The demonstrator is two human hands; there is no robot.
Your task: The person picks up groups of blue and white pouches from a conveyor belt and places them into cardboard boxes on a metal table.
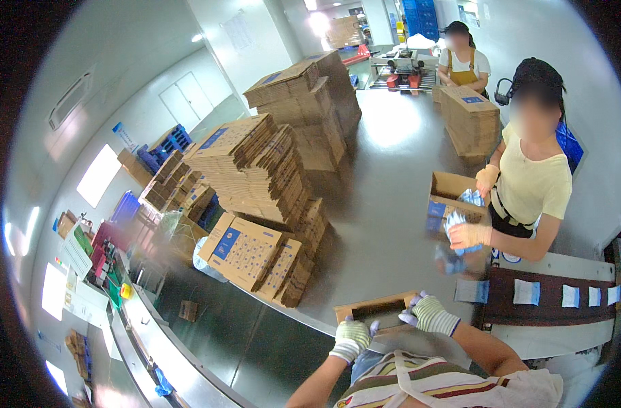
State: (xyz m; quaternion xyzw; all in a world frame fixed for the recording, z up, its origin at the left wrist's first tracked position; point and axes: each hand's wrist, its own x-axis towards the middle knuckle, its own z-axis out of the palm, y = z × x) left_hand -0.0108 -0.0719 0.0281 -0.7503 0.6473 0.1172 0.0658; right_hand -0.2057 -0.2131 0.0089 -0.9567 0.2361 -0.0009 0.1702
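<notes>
A small open cardboard box (377, 307) sits low in the head view, just in front of me. My left hand (352, 336), in a striped knit glove, grips the box's near left edge. My right hand (429, 313), gloved the same way, holds its right end. The inside of the box looks dark, and I cannot tell what is in it.
A co-worker in a yellow top (533, 183) stands right, dropping blue-white packets into another open box (448, 196). White packets (526, 291) lie along a dark conveyor belt (548, 314). Tall stacks of flattened cartons (256, 170) fill the middle floor. A second person (464, 62) works far back.
</notes>
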